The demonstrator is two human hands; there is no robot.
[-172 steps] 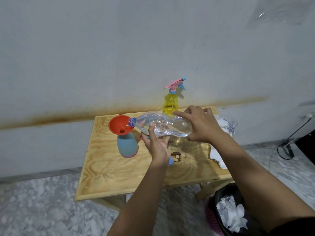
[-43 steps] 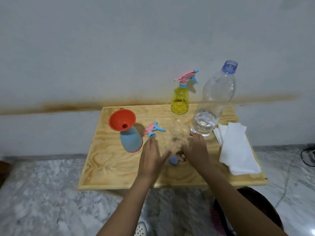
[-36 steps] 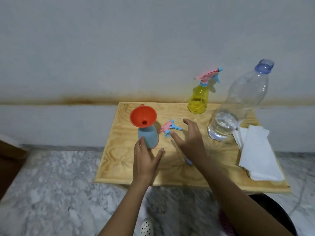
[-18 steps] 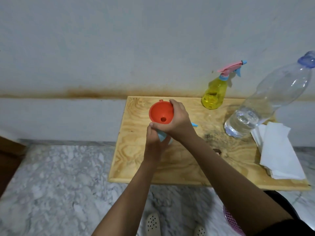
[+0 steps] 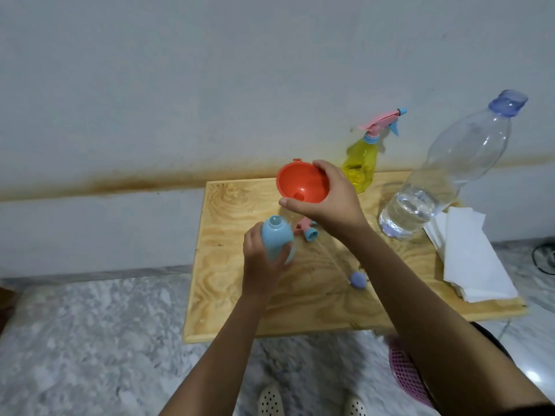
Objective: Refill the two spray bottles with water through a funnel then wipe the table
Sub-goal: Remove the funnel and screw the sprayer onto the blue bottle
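While upright, blue bottle [image 5: 277,240] mouth-up

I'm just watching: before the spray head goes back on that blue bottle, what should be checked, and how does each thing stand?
1. Orange plastic funnel clear of the bottle's neck: ok, the right hand holds it above.
2. Small blue spray bottle steadied: ok, the left hand grips it.
3. Neck open: ok.
4. Pink-and-blue spray head within reach: ok, lying on the wooden table beside the bottle.
5. Water level inside: cannot tell, the bottle is opaque.
6. A hand free: not ok.
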